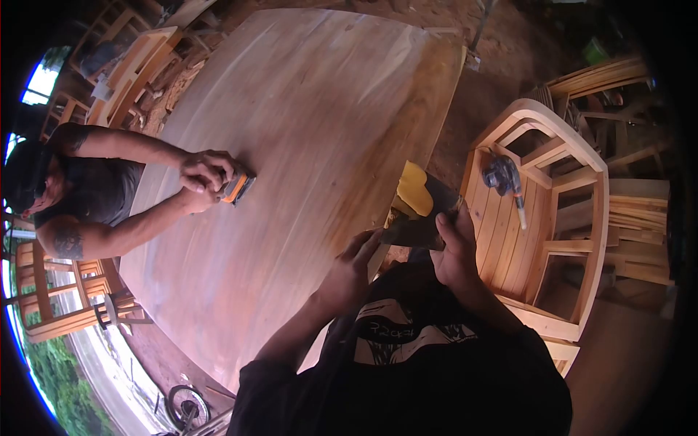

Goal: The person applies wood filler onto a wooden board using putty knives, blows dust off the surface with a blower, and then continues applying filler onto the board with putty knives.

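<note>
My right hand [456,243] is closed on the right end of a dark flat plate [430,231], thumb over its top. A thick lump of yellow paste [414,190], like filler, lies on the plate's far left part, with darker smears below it. At the plate's near left corner is my left hand [355,263], its fingers drawn together. What they grip, if anything, is hidden. Both hands are at the near right edge of a large wooden tabletop [291,109], which has pale smeared streaks.
Across the tabletop a co-worker [94,189] presses an orange sander [238,187] onto the wood with both hands. To my right stands a wooden frame [598,218] with a slatted panel and a dark power tool [502,174] on it. Stacked planks [640,218] lie beyond.
</note>
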The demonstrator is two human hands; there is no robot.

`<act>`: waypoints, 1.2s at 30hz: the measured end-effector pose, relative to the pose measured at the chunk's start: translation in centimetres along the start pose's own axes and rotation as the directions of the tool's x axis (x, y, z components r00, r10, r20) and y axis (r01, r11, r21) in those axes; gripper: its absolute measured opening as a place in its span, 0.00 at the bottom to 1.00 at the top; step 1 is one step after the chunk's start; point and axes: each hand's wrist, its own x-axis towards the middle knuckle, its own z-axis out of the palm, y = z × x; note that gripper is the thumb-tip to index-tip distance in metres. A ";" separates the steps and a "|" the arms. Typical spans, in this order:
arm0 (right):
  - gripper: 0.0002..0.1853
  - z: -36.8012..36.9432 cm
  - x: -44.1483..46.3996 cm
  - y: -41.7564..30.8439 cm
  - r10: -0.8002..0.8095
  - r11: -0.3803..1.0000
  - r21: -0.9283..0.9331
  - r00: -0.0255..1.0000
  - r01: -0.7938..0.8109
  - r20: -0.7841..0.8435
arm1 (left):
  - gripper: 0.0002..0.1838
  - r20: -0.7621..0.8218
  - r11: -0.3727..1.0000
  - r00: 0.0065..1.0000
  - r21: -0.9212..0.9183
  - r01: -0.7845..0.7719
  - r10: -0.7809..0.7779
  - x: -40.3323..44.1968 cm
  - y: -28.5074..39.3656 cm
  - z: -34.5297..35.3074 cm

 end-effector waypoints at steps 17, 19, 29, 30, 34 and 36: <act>0.19 -1.9 1.9 -1.2 -0.093 0.996 -0.002 0.996 0.093 -0.016 | 0.27 -0.205 0.910 0.966 -0.351 -0.221 0.156 3.1 0.8 -2.4; 0.18 -1.6 2.3 -1.5 -0.106 0.994 0.022 0.993 0.107 -0.046 | 0.29 -0.116 0.967 0.987 -0.217 -0.136 0.113 4.0 1.6 -0.7; 0.22 -8.0 13.5 -4.3 -0.093 0.905 -0.413 0.995 0.100 0.036 | 0.24 0.286 0.837 0.920 0.404 -0.370 0.268 21.0 5.6 -3.7; 0.21 -8.6 15.8 -4.6 -0.115 0.901 -0.415 0.992 0.129 0.058 | 0.25 0.347 0.818 0.908 0.435 -0.376 0.234 23.5 5.7 -3.0; 0.17 -12.6 23.7 -4.7 -0.080 0.889 -0.457 0.989 0.015 -0.123 | 0.28 0.591 0.900 0.805 0.382 -0.211 -0.062 32.1 2.3 0.9; 0.17 -14.5 27.5 -5.9 -0.080 0.877 -0.480 0.984 -0.007 -0.161 | 0.30 0.544 0.956 0.827 0.292 -0.030 -0.140 36.5 2.3 1.6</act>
